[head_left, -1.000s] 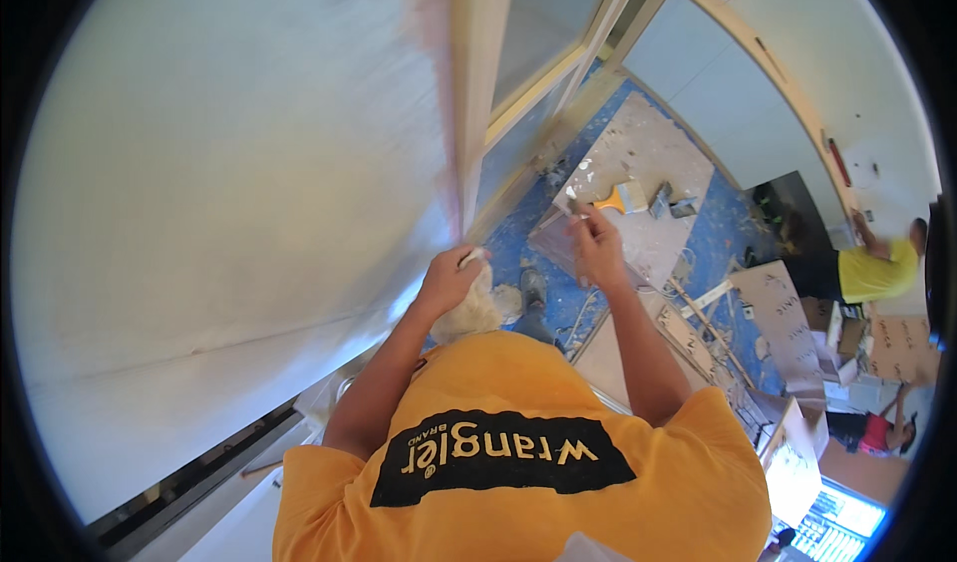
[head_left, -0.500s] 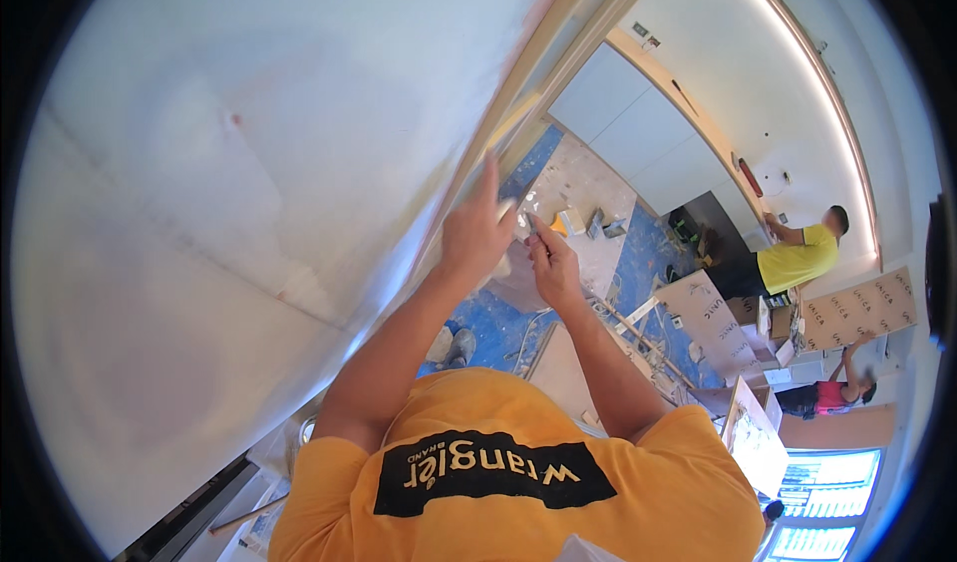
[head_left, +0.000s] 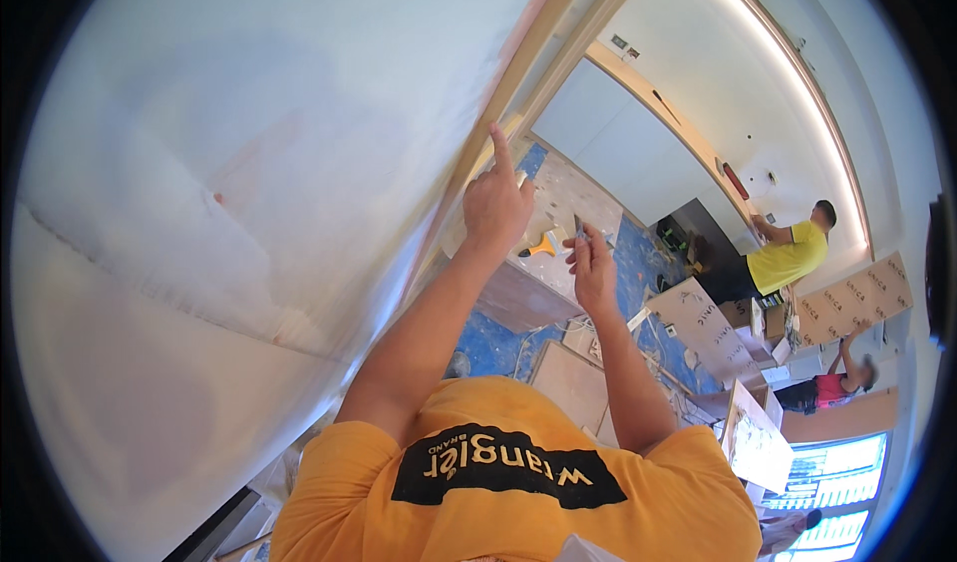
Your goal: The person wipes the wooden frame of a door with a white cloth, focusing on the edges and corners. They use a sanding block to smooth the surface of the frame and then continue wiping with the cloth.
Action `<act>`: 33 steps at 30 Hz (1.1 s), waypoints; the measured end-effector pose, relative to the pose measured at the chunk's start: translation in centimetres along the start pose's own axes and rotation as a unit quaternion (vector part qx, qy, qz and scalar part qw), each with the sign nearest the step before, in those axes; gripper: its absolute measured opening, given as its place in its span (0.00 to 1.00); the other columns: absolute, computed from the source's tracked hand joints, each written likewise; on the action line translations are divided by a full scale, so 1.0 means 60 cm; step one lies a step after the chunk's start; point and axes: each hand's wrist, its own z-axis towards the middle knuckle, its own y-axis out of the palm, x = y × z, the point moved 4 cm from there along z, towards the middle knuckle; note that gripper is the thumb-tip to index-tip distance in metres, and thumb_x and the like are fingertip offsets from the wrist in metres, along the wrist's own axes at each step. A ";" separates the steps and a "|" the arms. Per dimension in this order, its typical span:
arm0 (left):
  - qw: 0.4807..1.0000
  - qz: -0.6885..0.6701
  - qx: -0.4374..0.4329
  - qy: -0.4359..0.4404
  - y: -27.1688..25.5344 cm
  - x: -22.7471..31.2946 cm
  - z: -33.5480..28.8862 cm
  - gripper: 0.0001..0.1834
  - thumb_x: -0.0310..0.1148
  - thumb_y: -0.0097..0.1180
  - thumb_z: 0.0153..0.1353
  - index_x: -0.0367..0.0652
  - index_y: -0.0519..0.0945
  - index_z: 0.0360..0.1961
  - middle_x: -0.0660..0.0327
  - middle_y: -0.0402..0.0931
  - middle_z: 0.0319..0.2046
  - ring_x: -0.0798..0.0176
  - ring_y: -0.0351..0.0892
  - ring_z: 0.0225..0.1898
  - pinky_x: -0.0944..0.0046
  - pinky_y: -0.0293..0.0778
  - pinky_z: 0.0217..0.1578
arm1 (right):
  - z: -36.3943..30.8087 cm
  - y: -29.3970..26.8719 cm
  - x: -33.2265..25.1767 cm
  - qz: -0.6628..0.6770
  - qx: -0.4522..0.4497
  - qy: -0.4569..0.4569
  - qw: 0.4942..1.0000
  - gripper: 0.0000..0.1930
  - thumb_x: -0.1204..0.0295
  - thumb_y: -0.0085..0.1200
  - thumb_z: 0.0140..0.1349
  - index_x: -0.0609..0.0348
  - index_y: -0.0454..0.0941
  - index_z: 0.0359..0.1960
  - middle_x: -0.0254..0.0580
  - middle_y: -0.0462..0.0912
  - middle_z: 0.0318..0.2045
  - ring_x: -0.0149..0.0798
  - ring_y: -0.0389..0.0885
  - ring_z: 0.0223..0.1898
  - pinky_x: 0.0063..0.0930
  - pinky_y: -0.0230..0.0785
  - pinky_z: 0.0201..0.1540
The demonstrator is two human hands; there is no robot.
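My left hand (head_left: pixel 497 206) is raised beside the wood trim (head_left: pixel 485 146) along the wall's edge. Its index finger points up, the tip at or very near the trim. The other fingers are curled in, with a small whitish bit showing beside them that I cannot identify. My right hand (head_left: pixel 595 271) is closed lower and to the right, apart from the left. From its fingertips sticks a small, thin grey piece (head_left: pixel 579 226), its kind unclear. Between the hands, a yellow-handled tool (head_left: pixel 541 246) with a black end lies on a pale, dusty box-like surface (head_left: pixel 528 288).
A large whitish wall (head_left: pixel 249 213) fills the left side. Blue sheeting (head_left: pixel 488 338) covers the floor, with boards and debris on it. At right, a co-worker in yellow (head_left: pixel 788 263) works at a counter, and another (head_left: pixel 832 387) holds a printed board (head_left: pixel 857 300).
My hands have moved apart; they were close together before. The left has risen slightly and shifted right, and the right has moved right and down. The yellow-handled tool now shows more fully.
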 end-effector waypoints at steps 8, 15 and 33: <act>0.999 -0.014 -0.033 -0.030 0.001 -0.032 -0.027 0.54 0.36 0.62 0.63 0.35 0.41 0.81 0.41 0.85 0.34 0.40 0.86 0.35 0.45 0.80 0.38 | 0.083 0.003 -0.154 -0.039 -0.023 -0.119 0.992 0.17 0.64 0.57 0.75 0.62 0.82 0.57 0.46 0.88 0.38 0.36 0.85 0.35 0.30 0.76 0.42; 0.999 -0.006 0.027 0.025 -0.045 -0.018 -0.022 0.51 0.33 0.64 0.61 0.37 0.48 0.80 0.40 0.85 0.43 0.37 0.86 0.44 0.45 0.81 0.45 | 0.125 0.023 -0.265 -0.066 -0.050 -0.212 0.974 0.17 0.67 0.63 0.71 0.61 0.83 0.57 0.42 0.88 0.38 0.30 0.82 0.37 0.27 0.76 0.44; 0.985 -0.144 0.091 -0.017 -0.036 -0.055 -0.007 0.23 0.38 0.59 0.69 0.37 0.81 0.60 0.44 0.87 0.39 0.45 0.88 0.41 0.50 0.80 0.45 | 0.151 0.038 -0.315 -0.110 -0.057 -0.287 0.950 0.17 0.65 0.63 0.69 0.63 0.83 0.55 0.52 0.87 0.41 0.47 0.87 0.37 0.36 0.79 0.44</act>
